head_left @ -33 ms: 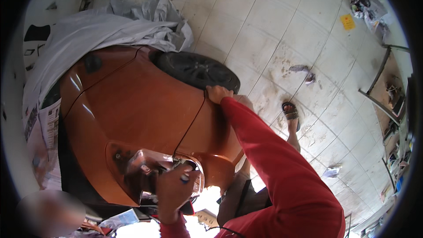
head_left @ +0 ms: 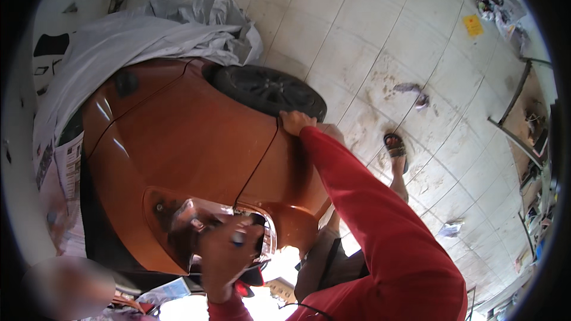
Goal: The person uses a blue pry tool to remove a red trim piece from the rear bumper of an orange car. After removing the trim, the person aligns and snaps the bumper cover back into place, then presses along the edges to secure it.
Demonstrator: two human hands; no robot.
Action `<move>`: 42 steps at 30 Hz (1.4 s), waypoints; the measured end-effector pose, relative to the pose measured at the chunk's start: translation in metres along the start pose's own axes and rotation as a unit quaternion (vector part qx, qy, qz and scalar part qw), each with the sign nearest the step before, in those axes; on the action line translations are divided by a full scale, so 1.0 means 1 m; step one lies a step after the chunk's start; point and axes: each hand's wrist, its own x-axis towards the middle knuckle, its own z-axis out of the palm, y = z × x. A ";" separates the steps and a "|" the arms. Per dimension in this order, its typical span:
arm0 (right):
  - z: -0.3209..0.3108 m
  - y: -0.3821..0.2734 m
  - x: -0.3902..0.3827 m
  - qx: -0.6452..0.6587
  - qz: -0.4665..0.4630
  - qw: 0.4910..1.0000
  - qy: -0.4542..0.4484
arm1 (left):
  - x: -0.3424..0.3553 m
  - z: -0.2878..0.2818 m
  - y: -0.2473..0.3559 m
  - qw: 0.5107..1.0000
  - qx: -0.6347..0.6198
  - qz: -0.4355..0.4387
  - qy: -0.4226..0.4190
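An orange car body panel (head_left: 178,137) fills the left middle. At its wheel arch, my right hand (head_left: 297,122) has its fingers curled over the edge of the bumper (head_left: 291,172), just beside the black wheel (head_left: 270,89). A narrow seam runs from there down to a shiny lamp recess (head_left: 184,217). Bent at the fingers, my left hand (head_left: 229,252) is at this recess and wears a ring. Its fingertips are partly hidden, and what they hold, if anything, I cannot make out. A red and black piece (head_left: 253,277) shows just below that hand.
A pale sheet (head_left: 137,38) drapes the car's far part, and newspaper (head_left: 68,166) lies along its left side. Tiled floor (head_left: 357,35) stretches to the right, with plastic litter (head_left: 499,9), a yellow paper (head_left: 473,25) and a sandalled foot (head_left: 395,145). Frames and clutter (head_left: 529,131) line the right.
My left hand has shifted slightly left and down, uncovering more of the dark opening and the red piece. My right hand stays at the bumper edge.
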 end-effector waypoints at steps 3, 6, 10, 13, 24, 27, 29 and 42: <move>0.000 0.011 0.005 0.038 -0.027 0.999 0.009 | 0.028 -0.042 0.052 0.972 -0.104 0.180 0.105; -0.001 0.009 -0.002 0.094 -0.082 0.991 0.052 | 0.089 -0.066 0.123 0.968 -0.082 0.221 0.083; -0.003 0.024 0.008 0.180 -0.186 0.953 0.156 | 0.235 -0.001 0.162 0.914 -0.117 0.387 -0.041; 0.016 0.022 0.008 0.283 -0.267 0.873 0.293 | 0.309 0.059 0.126 0.928 -0.034 0.342 -0.142; 0.012 0.023 0.009 0.349 -0.259 0.858 0.274 | 0.303 0.144 0.025 0.942 -0.124 0.160 -0.268; 0.016 0.029 0.022 0.443 -0.153 0.858 0.211 | 0.286 0.130 0.081 0.963 -0.154 0.155 -0.156; 0.012 0.038 0.029 0.378 -0.161 0.874 0.259 | 0.271 0.107 0.121 0.866 -0.395 0.169 -0.257; 0.020 0.035 0.035 0.314 -0.166 0.889 0.288 | 0.189 0.055 0.072 0.892 -0.346 -0.021 -0.289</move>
